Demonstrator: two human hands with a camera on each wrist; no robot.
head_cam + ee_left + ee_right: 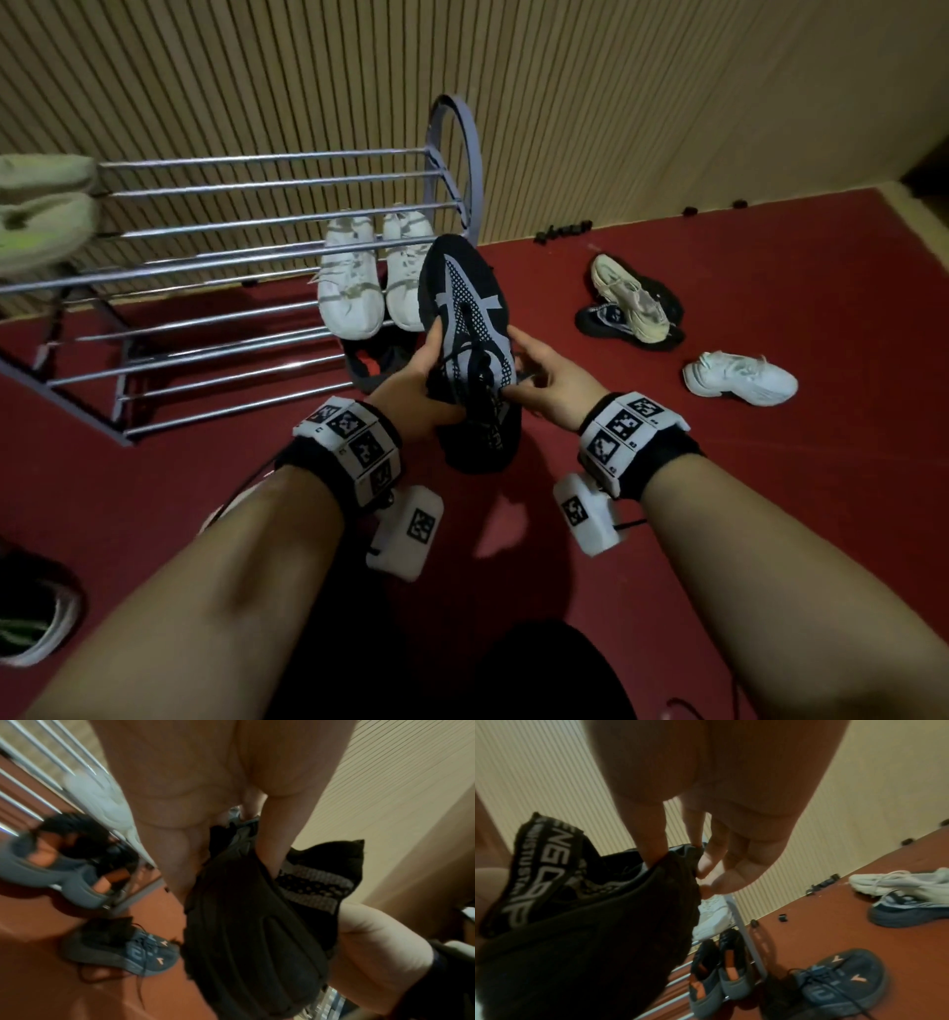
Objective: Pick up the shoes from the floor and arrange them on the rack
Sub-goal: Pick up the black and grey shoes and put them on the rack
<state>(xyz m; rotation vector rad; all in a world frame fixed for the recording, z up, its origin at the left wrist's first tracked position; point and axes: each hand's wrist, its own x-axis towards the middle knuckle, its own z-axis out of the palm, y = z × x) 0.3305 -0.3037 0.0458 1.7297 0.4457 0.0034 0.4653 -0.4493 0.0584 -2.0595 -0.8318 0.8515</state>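
Observation:
I hold a black knit shoe with a grey dotted pattern in front of me, toe pointing at the rack. My left hand grips its left side at the collar, and in the left wrist view the fingers curl round the black shoe. My right hand pinches the right edge of the opening; the right wrist view shows thumb and fingers pinching the black shoe's collar. The metal rack stands just beyond, against the slatted wall.
A white pair sits at the rack's right end, pale green shoes at its top left, a grey pair on a lower tier. On the red floor lie a cream shoe over a dark one, a white shoe and a grey shoe.

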